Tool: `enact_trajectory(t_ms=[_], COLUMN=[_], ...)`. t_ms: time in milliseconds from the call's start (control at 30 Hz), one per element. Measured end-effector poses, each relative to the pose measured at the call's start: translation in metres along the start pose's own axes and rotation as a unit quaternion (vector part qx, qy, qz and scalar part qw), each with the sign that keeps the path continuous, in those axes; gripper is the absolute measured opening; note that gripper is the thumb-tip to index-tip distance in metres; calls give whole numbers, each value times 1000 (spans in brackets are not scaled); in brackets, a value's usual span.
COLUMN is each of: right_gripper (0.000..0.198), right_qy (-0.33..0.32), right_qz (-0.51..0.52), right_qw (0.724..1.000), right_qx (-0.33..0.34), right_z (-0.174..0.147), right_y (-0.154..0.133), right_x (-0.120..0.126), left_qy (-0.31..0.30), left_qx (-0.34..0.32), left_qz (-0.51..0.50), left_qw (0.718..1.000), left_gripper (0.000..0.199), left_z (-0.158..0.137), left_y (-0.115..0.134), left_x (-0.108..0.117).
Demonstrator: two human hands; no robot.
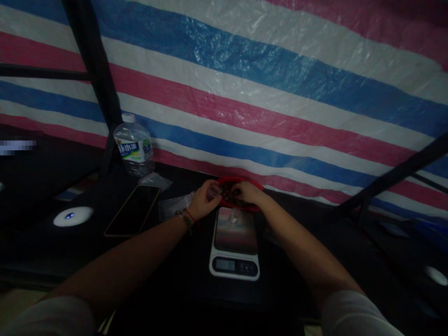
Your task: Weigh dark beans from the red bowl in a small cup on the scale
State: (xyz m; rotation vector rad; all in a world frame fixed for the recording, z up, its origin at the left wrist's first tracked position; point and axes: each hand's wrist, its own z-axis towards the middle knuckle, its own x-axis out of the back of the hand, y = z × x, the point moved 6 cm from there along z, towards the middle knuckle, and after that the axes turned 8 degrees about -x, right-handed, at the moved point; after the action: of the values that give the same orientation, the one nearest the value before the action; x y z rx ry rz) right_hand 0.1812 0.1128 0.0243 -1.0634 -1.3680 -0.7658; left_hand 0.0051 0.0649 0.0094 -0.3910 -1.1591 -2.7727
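Both bare hands reach forward over a dark tabletop (182, 280). Left hand (203, 201) holds a small clear plastic cup (214, 191) between its fingers, at the edge of a shallow red plastic dish (257, 185) containing dark small pieces, too dim to identify. Right hand (248, 191) rests in the dish, fingers curled over the contents. Just nearer than the hands: white digital kitchen scale (234, 263) with glossy platform. Left of the left hand: crumpled clear plastic bags (171, 205), black smartphone (133, 210) lying flat, clear plastic water bottle (134, 145) upright beyond it, round white lamp disc (73, 216) farther left. Behind the hands hangs a red, white and blue striped tarpaulin (266, 79).
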Motion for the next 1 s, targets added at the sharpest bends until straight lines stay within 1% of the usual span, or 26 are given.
enact_trajectory(t_ms=[133,233,300,367,433,467,533,600,633,667,767,833,900,1000], right_gripper=[28,33,43,59,67,65,51,35,29,27,31,32,28,26], right_qy=[11,28,32,34,32,29,23,24,28,33,49,49,46,49], right_qz=[12,23,41,67,85,83,60,32,23,19,16,6,-6,-9], right_qw=[1000,999,997,996,995,995,997,998,998,998,998,998,999,998], right_qx=[-21,-39,-50,-54,-51,-47,-45,-44,-44,-42,-35,-24,-17,-25], right_z=[-1,-4,-6,-8,-7,-7,-4,-3,-2,-2,-4,-4,-4,-3], right_y=[3,7,11,13,13,11,8,5,4,3,3,2,1,0], right_x=[1,1,-1,-3,-6,-7,-10,-11,-12,-12,-13,-14,-16,-14], left_qy=[-69,-153,-205,-237,-257,-267,-288,-302,-305,-307,-313,-319,-322,-323], left_qx=[-31,-56,-62,-70,-80,-83,-78,-68,-63,-58,-43,-37,-38,-48], left_qz=[3,-14,-8,13,37,50,81,112,124,133,157,168,175,189], left_qw=[997,987,977,969,962,959,951,944,942,940,936,932,930,926], left_gripper=[32,32,32,34,40,45,53,56,55,52,39,35,36,43], left_z=[0,-2,-4,-6,-7,-7,-8,-9,-9,-9,-10,-11,-10,-7], left_y=[9,17,22,28,34,37,40,40,40,40,38,37,39,45], left_x=[-2,-10,-15,-20,-24,-27,-32,-37,-39,-40,-44,-46,-47,-49])
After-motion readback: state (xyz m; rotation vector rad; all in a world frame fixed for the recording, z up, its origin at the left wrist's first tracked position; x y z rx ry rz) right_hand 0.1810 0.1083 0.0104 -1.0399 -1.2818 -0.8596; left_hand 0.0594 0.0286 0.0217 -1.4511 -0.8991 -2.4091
